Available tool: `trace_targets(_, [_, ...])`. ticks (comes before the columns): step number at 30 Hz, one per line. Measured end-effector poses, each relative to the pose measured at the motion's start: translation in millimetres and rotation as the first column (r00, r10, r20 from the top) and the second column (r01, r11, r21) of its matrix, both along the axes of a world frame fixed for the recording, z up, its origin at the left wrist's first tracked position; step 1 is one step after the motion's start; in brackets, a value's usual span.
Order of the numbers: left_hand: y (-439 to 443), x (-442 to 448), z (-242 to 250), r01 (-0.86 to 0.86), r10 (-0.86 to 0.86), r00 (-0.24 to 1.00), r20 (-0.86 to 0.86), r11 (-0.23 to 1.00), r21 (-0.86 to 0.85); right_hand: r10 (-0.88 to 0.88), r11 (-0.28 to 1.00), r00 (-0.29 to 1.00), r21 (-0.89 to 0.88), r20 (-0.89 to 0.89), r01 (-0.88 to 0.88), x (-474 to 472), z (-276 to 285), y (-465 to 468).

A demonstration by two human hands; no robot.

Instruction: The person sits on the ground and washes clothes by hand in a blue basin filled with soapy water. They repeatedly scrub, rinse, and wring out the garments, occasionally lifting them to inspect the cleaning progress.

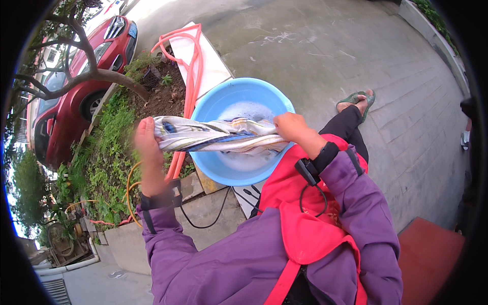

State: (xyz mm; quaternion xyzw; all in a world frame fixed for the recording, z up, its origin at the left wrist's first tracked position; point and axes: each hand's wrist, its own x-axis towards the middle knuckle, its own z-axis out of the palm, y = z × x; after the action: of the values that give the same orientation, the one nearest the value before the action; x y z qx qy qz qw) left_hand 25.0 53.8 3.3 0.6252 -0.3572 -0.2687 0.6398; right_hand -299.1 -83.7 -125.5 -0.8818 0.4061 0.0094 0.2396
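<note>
A striped white, blue and yellow cloth [217, 135] is stretched and twisted lengthwise between my hands. My left hand [148, 145], slightly blurred, grips its left end over the planted bed, beyond the basin's rim. At the other end, my right hand [291, 126] is closed on the cloth above the right side of a light blue plastic basin [209, 95]. White soap suds [246, 110] float in the basin, partly hidden behind the cloth.
Pink hose [196, 65] lies looped over a white slab and the bed's edge at the basin's left. A tree trunk [122, 80] leans over the bed, with a red car [72, 103] beyond. Black cables hang near my wrists. A red mat [431, 259] lies at lower right.
</note>
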Motion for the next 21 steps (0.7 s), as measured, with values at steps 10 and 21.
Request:
trace_targets(10, [7.1, 4.4, -20.0, -0.053, 0.023, 0.978, 0.208, 0.989, 0.14, -0.477, 0.777, 0.452, 0.602, 0.754, -0.184, -2.5, 46.9, -18.2])
trace_targets(21, [-69.2, -49.6, -203.6, 0.553, -0.84, 0.486, 0.24, 0.508, 0.66, -0.062, 0.976, 0.868, 0.211, 0.492, -0.05, 32.3, -57.9, -9.4])
